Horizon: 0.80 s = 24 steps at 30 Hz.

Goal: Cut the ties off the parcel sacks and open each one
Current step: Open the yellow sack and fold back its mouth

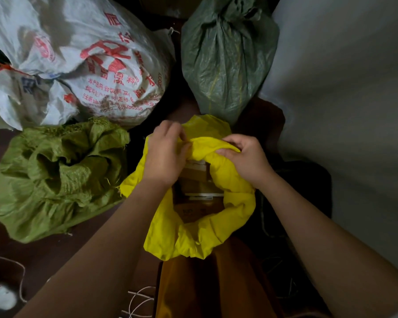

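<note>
Item 1: bright yellow woven-plastic parcel sack, standing on the floor directly below the camera, between the person's forearms. Mouth already untied and rolled outward into a thick soft collar; brown cardboard parcels show inside. Handling, as judged: fabric thin, limp and crinkly, slightly slick, folds wherever it is pushed; the load inside is boxy and probably gives the sack its weight, so the sack should stay put while the rim is worked. Best hold: the rolled rim itself, on opposite sides, pulling outward and down.

Left hand: on the far-left rim, fingers curled and pinching a fold of yellow cloth. Right hand: on the far-right rim, fingers curled over the bunched edge, gripping it.

Item 2: olive-green woven sack, left of the yellow one, mouth slack and crumpled; appears open.

Item 3: dark grey-green woven sack, beyond the yellow one, neck gathered tight; tie itself too dim to make out. Appears still closed.

Item 4: large white woven sack with red printed characters, far left, its neck not clearly seen.

Sundry: loose pale cord lying on the dark floor near the bottom edge.
</note>
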Motion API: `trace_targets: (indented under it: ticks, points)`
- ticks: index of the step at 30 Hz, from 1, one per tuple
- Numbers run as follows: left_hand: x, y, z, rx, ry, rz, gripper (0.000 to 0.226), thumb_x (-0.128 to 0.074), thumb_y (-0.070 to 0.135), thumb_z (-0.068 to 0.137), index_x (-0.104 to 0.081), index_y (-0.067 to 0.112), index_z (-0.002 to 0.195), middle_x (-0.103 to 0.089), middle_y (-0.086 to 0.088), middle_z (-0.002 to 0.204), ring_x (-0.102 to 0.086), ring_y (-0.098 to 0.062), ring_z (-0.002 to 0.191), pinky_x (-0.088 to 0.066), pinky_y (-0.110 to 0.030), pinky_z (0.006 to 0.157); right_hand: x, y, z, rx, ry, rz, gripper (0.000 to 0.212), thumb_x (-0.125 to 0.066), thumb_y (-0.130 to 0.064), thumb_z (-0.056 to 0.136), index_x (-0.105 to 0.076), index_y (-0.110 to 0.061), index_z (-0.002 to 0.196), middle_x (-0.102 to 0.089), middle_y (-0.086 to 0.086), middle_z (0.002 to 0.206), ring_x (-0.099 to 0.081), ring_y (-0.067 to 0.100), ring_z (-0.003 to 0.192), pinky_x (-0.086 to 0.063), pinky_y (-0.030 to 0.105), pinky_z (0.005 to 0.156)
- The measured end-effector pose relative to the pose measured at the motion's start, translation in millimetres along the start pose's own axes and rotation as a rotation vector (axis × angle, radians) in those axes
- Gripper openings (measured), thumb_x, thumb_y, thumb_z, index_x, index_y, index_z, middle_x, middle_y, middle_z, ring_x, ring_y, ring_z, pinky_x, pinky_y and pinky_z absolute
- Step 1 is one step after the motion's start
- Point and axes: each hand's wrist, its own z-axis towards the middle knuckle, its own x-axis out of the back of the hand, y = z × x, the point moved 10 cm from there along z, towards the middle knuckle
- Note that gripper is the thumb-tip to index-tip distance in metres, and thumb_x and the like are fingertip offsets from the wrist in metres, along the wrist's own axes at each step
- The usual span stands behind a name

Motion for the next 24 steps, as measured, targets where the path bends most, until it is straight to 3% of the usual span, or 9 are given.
trace_targets:
  ticks: [2,5,8,13,15,18,20,22,24]
  points:
    - [1.2,19.9,-10.6,-0.211,0.052,0.311,0.012,-0.065,0.015,0.083,-0.063,0.009,0.093,-0.06,-0.012,0.104,-0.052,-0.034,0.098,-0.035,-0.043,0.084,-0.3,3.9,2.3,-0.05,-0.007,0.069,0.024,-0.07,-0.004,0.085,-0.068,0.002,0.108,-0.069,0.02,0.106,-0.064,0.02,0.094,-0.052,0.032,0.087]
    - [-14.5,27.3,-26.9,-0.334,-0.027,0.459,0.032,-0.06,0.032,0.085,-0.066,0.01,0.107,-0.062,-0.01,0.113,-0.051,-0.033,0.105,-0.035,-0.047,0.092,-3.0,8.5,6.8,-0.102,-0.04,0.126,0.019,-0.068,-0.004,0.086,-0.067,-0.005,0.105,-0.069,0.014,0.103,-0.063,0.013,0.088,-0.052,0.027,0.082]
    - [-25.9,18.1,-31.6,-0.273,-0.09,0.516,0.043,-0.066,0.036,0.082,-0.063,0.01,0.117,-0.062,-0.007,0.122,-0.055,-0.032,0.113,-0.028,-0.046,0.097,-8.9,13.6,11.3,-0.148,-0.106,0.147,0.02,-0.067,-0.008,0.088,-0.064,-0.023,0.102,-0.067,-0.002,0.1,-0.062,0.004,0.085,-0.052,0.016,0.076]
    - [-30.3,7.6,-19.3,-0.077,-0.031,0.318,0.022,-0.057,0.014,0.087,-0.065,0.009,0.107,-0.069,-0.007,0.107,-0.054,-0.029,0.117,-0.02,-0.042,0.098,-14.1,21.5,15.9,-0.24,-0.159,0.188,0.021,-0.065,-0.011,0.09,-0.065,-0.029,0.103,-0.063,0.003,0.117,-0.062,0.01,0.097,-0.052,0.02,0.076]
    - [-30.5,-1.2,-13.9,0.017,-0.013,0.184,0.019,-0.053,0.01,0.086,-0.063,0.009,0.102,-0.066,-0.011,0.099,-0.054,-0.03,0.11,-0.02,-0.04,0.097,-9.2,22.5,18.2,-0.245,-0.105,0.157,0.028,-0.062,-0.009,0.091,-0.064,-0.026,0.113,-0.061,0.006,0.124,-0.06,0.014,0.104,-0.053,0.027,0.085]
    - [-30.1,-16.4,-4.8,0.156,-0.009,0.051,0.012,-0.056,0.012,0.09,-0.06,0.009,0.101,-0.061,-0.01,0.093,-0.053,-0.031,0.1,-0.021,-0.036,0.093,2.5,3.5,17.6,-0.02,0.036,-0.24,0.041,-0.06,-0.007,0.092,-0.054,-0.019,0.13,-0.063,0.013,0.117,-0.059,0.024,0.109,-0.047,0.04,0.098]
    - [-29.6,-21.2,1.1,0.19,-0.021,0.022,0.012,-0.057,0.014,0.091,-0.06,0.01,0.102,-0.062,-0.008,0.094,-0.052,-0.029,0.102,-0.02,-0.034,0.089,1.5,-27.0,5.7,0.258,0.153,-0.396,0.037,-0.062,-0.008,0.089,-0.058,-0.011,0.126,-0.064,0.01,0.112,-0.059,0.024,0.107,-0.047,0.042,0.096]
    - [-29.0,-26.4,7.5,0.227,-0.044,-0.003,0.012,-0.057,0.016,0.091,-0.059,0.012,0.102,-0.063,-0.005,0.096,-0.052,-0.027,0.104,-0.017,-0.029,0.081,-7.5,-46.2,-7.7,0.416,0.181,-0.417,0.036,-0.067,-0.025,0.088,-0.063,-0.008,0.12,-0.064,0.007,0.116,-0.058,0.023,0.11,-0.047,0.038,0.097]
    - [-30.3,-34.7,12.3,0.294,-0.072,-0.057,0.008,-0.056,0.017,0.093,-0.058,0.014,0.1,-0.062,-0.001,0.094,-0.053,-0.025,0.105,-0.015,-0.029,0.079,-25.9,-42.6,-10.4,0.405,0.079,-0.479,0.058,-0.072,-0.043,0.081,-0.059,-0.011,0.127,-0.059,0.006,0.129,-0.054,0.021,0.121,-0.044,0.033,0.102]
